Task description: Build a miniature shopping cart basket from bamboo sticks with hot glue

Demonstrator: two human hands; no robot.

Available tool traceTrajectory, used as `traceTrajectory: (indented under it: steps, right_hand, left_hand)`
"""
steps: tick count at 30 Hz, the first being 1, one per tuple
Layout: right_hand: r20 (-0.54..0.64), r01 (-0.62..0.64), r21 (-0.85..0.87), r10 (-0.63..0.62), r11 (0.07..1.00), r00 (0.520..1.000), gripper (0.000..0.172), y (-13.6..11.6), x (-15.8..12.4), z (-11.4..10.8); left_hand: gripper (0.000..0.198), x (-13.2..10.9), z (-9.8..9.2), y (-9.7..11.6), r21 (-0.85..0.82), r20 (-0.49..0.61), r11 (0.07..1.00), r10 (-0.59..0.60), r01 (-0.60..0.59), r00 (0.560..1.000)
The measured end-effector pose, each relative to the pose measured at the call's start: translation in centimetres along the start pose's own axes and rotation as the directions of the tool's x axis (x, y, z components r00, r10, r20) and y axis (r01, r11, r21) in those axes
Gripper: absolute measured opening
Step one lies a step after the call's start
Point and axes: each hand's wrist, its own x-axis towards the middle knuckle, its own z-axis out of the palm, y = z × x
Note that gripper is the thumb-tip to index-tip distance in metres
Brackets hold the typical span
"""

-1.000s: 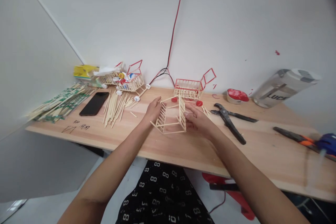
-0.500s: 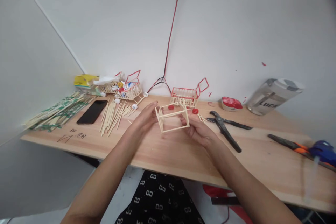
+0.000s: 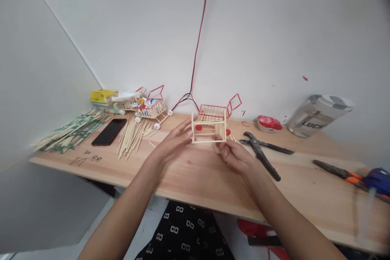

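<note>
A small box-shaped frame of thin wooden sticks [image 3: 209, 142] is held above the table, one open side facing me. My right hand [image 3: 236, 156] grips its lower right corner between thumb and fingers. On the other side, my left hand [image 3: 173, 142] has its fingers stretched out near the frame's left upright; whether the fingertips touch it I cannot tell. Just behind stands a miniature stick shopping cart with a red-painted rim and handle [image 3: 234, 101], partly hidden by the frame. Red bottle-cap wheels [image 3: 198, 127] show low on that cart.
Loose sticks [image 3: 131, 138], a phone [image 3: 109, 132] and packaged sticks [image 3: 68, 130] lie left, with miniature carts [image 3: 150, 109] behind. Pliers [image 3: 258, 152], a tub of red paint [image 3: 269, 123], a clear plastic jar [image 3: 318, 115] and orange-handled pliers [image 3: 350, 174] are on the right.
The stick frame has turned so that one side faces me squarely, and it has shifted slightly right. My left hand has moved a little right, its fingers stretched alongside. The camera view has shifted slightly.
</note>
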Motion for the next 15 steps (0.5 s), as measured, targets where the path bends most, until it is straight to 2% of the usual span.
traceTrajectory:
  steps: [3, 8, 10, 12, 15]
  right_hand:
    - [-0.017, 0.007, -0.027, -0.007, 1.0, 1.0, 0.02, 0.1, -0.1, 0.2]
    - [-0.012, 0.029, -0.151, -0.031, 0.988, 0.999, 0.013, 0.4, -0.3, 0.2]
    - [-0.01, 0.051, -0.253, -0.055, 0.966, 0.998, 0.01, 0.4, -0.3, -0.1]
    - [-0.002, 0.128, -0.451, -0.144, 0.884, 0.99, 0.019, 0.3, -0.2, -0.6]
    - [0.086, 0.295, -0.708, -0.336, 0.642, 0.938, 0.041, 0.1, 0.1, -1.3]
  left_hand:
    - [0.055, -0.5, -0.5, 0.2, 0.132, 0.045, 0.991, 0.004, -0.01, 0.999]
    - [0.036, -0.8, -1.5, -0.3, 0.267, 0.015, 0.96, 0.079, -0.08, 0.997]
    - [0.03, -0.9, -1.6, -0.4, 0.353, 0.004, 0.929, 0.121, -0.114, 0.993]
    - [0.024, -1.2, -1.6, -0.4, 0.451, -0.017, 0.881, 0.165, -0.14, 0.986]
    - [0.02, -1.9, -1.3, -0.9, 0.532, -0.073, 0.831, 0.238, -0.164, 0.969]
